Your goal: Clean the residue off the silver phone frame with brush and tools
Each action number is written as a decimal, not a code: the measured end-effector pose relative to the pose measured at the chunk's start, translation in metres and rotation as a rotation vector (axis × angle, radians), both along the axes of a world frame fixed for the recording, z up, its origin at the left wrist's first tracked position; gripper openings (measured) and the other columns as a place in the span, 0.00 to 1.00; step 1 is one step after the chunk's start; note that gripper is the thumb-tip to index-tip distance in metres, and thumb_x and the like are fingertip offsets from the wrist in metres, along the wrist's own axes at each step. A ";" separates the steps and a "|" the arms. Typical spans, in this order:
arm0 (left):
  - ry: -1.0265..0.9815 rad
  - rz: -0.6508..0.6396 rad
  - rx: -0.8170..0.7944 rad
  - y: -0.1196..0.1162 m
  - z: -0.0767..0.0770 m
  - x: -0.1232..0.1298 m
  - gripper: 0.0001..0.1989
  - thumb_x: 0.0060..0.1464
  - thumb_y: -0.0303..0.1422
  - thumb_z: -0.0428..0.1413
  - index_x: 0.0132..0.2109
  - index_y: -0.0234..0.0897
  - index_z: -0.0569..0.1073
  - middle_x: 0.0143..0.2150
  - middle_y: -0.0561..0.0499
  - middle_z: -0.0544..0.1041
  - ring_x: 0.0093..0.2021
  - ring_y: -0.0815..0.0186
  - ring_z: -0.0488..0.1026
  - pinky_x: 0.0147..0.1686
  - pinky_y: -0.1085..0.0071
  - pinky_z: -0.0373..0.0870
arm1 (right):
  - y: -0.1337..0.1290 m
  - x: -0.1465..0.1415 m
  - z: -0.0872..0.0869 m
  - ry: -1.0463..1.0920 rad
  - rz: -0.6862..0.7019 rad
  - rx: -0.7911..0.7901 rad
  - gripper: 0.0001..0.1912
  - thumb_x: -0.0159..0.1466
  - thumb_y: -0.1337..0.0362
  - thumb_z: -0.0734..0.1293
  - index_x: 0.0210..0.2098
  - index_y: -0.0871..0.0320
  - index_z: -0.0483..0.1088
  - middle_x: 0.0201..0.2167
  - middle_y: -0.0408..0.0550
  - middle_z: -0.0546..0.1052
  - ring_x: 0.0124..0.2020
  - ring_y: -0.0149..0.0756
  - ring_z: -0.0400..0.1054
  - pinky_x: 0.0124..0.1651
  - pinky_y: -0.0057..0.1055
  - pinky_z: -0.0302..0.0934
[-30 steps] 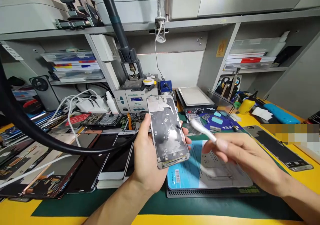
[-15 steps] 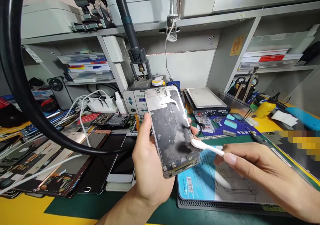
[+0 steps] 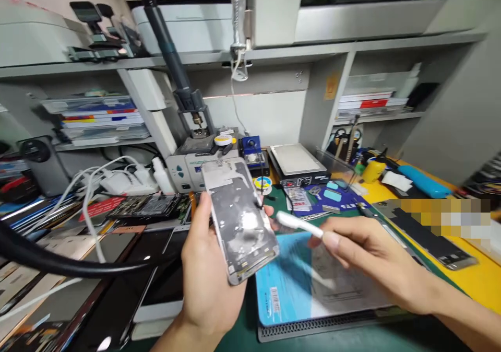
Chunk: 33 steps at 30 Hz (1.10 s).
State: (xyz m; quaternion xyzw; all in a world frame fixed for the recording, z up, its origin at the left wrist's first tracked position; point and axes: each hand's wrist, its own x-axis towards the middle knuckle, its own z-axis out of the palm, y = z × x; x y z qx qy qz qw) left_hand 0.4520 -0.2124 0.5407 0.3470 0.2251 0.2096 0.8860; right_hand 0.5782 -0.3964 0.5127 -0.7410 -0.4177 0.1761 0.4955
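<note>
My left hand (image 3: 209,263) is wrapped round a phone screen assembly (image 3: 238,216), its dark inner side facing up and tilted toward me. White specks and pale smears mark that surface, and a bright reflection lies near its middle. A short dark cable stands out from its right edge. In my right hand (image 3: 360,253) a white-handled brush (image 3: 299,224) is pinched between thumb and fingers. The brush head is just right of the screen assembly, apart from it; its bristles are blurred. Beneath both hands lies a blue and grey packaged sheet (image 3: 284,268) on a dark mat.
Several phones and screens (image 3: 113,279) cover the left side. Behind stand a hot-air station (image 3: 182,172) and a flat heating plate (image 3: 297,161). A black hose (image 3: 117,269) loops across the left. At right are a yellow bottle (image 3: 374,169) and a phone part (image 3: 426,237).
The brush has come off the screen assembly's lower right edge and moved to its right. The camera view has turned rightward, so the bench appears farther left. Both hands keep their holds.
</note>
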 end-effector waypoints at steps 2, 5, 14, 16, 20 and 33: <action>0.031 0.027 0.032 0.000 0.001 0.001 0.27 0.64 0.50 0.47 0.57 0.37 0.76 0.42 0.39 0.83 0.39 0.50 0.82 0.35 0.61 0.79 | -0.002 0.013 0.003 -0.005 -0.154 0.200 0.23 0.71 0.46 0.60 0.35 0.57 0.74 0.19 0.40 0.60 0.21 0.31 0.53 0.24 0.31 0.49; 0.035 0.026 0.093 -0.002 0.000 0.003 0.25 0.64 0.50 0.49 0.58 0.40 0.75 0.46 0.40 0.83 0.40 0.50 0.82 0.34 0.61 0.80 | -0.010 0.041 0.010 -0.121 -0.296 0.238 0.24 0.73 0.47 0.54 0.44 0.58 0.72 0.21 0.38 0.58 0.20 0.30 0.51 0.23 0.30 0.49; 0.073 -0.046 0.211 -0.011 -0.006 0.002 0.22 0.64 0.44 0.55 0.58 0.36 0.74 0.48 0.41 0.84 0.45 0.56 0.83 0.41 0.65 0.82 | -0.014 0.086 -0.006 -0.519 -0.243 -0.230 0.14 0.69 0.55 0.68 0.39 0.60 0.74 0.35 0.44 0.77 0.36 0.36 0.73 0.43 0.39 0.69; 0.056 -0.084 0.240 -0.011 -0.009 0.004 0.22 0.62 0.43 0.59 0.58 0.34 0.74 0.48 0.42 0.84 0.46 0.57 0.82 0.45 0.67 0.81 | -0.009 0.085 -0.012 -0.579 -0.215 -0.268 0.13 0.70 0.56 0.68 0.45 0.60 0.75 0.43 0.48 0.79 0.44 0.40 0.74 0.50 0.44 0.69; -0.001 -0.144 0.275 -0.006 -0.023 0.009 0.31 0.49 0.45 0.68 0.55 0.32 0.76 0.51 0.39 0.83 0.52 0.49 0.80 0.49 0.64 0.81 | -0.001 0.083 -0.018 -0.662 -0.258 -0.276 0.17 0.70 0.58 0.67 0.56 0.58 0.72 0.53 0.52 0.76 0.53 0.45 0.72 0.57 0.52 0.67; -0.018 -0.302 0.840 -0.005 -0.052 0.006 0.36 0.43 0.39 0.72 0.58 0.42 0.70 0.59 0.42 0.79 0.62 0.47 0.73 0.65 0.53 0.68 | -0.017 0.115 -0.009 -0.525 -0.652 -0.060 0.13 0.71 0.58 0.67 0.49 0.59 0.73 0.47 0.50 0.78 0.44 0.38 0.75 0.47 0.42 0.72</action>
